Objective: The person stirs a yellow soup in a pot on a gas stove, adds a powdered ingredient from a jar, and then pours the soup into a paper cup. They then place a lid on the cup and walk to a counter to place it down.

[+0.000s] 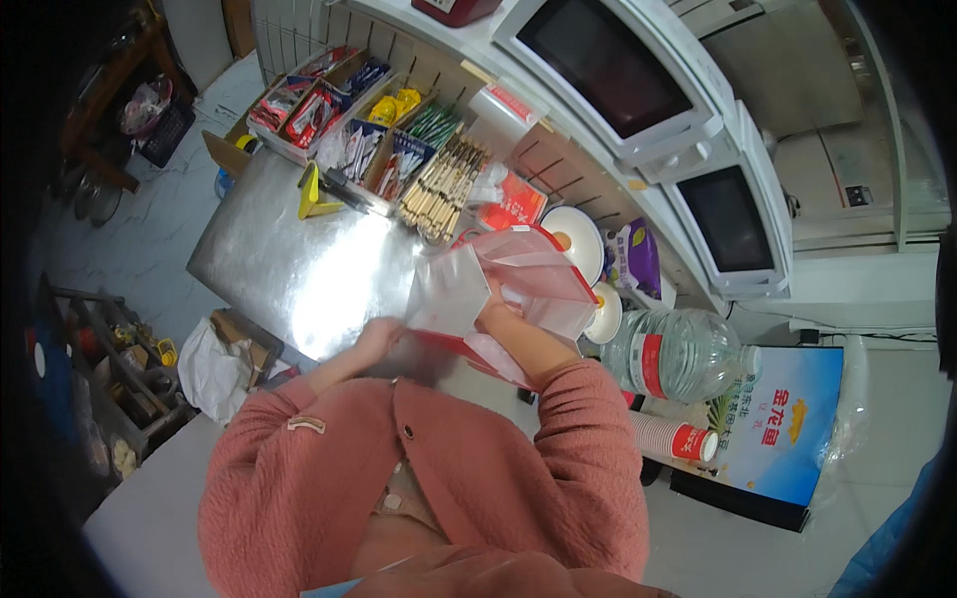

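A red and white translucent bag [448, 291] stands open-mouthed at the near right part of the stainless steel table [262, 217]. My right hand [495, 308] reaches inside it, and its fingers are partly hidden by the bag's white side panel. Something pale lies by that hand inside the bag; what it is cannot be told. My left hand [380, 340] is at the bag's lower left edge, with its fingertips against or very close to it; whether they pinch the edge is unclear.
Behind are sorted packets in bins [374, 149], wrapped chopsticks [441, 187] and a yellow tape dispenser [314, 196]. To the right stand white lids [579, 232], a large water bottle [673, 355] and stacked paper cups [673, 437]. Two microwaves [729, 217] sit on the shelf above.
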The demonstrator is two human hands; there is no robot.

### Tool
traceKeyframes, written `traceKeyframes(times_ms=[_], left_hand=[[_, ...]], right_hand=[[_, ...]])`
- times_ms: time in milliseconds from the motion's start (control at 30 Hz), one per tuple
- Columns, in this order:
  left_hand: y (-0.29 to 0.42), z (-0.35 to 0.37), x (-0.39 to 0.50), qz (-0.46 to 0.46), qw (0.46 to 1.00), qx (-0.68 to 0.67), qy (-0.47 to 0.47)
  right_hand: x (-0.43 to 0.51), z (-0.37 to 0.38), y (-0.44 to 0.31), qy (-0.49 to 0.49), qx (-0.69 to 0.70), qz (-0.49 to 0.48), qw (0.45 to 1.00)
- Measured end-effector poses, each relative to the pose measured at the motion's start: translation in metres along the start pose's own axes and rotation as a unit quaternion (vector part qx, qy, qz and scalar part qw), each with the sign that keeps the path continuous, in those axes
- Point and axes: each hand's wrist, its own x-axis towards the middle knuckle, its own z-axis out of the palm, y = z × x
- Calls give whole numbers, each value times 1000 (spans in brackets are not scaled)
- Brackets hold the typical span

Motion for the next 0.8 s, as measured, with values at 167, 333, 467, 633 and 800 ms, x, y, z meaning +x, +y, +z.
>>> traceKeyframes(times_ms=[167, 333, 467, 633, 800], left_hand=[[-15, -12, 5, 51, 998, 16, 20], [-13, -20, 18, 30, 998, 47, 19], [-4, -30, 24, 58, 997, 22, 39], [0, -38, 22, 9, 1000, 15, 21], [-12, -41, 8, -11, 999, -2, 46]], right_hand=[[-9, -36, -31, 23, 60, 15, 998], [-31, -145, -59, -164, -45, -86, 982], [-89, -248, -86, -83, 10, -168, 982], [-227, -315, -71, 235, 366, -72, 898], [-300, -215, -54, 598, 507, 150, 602]])
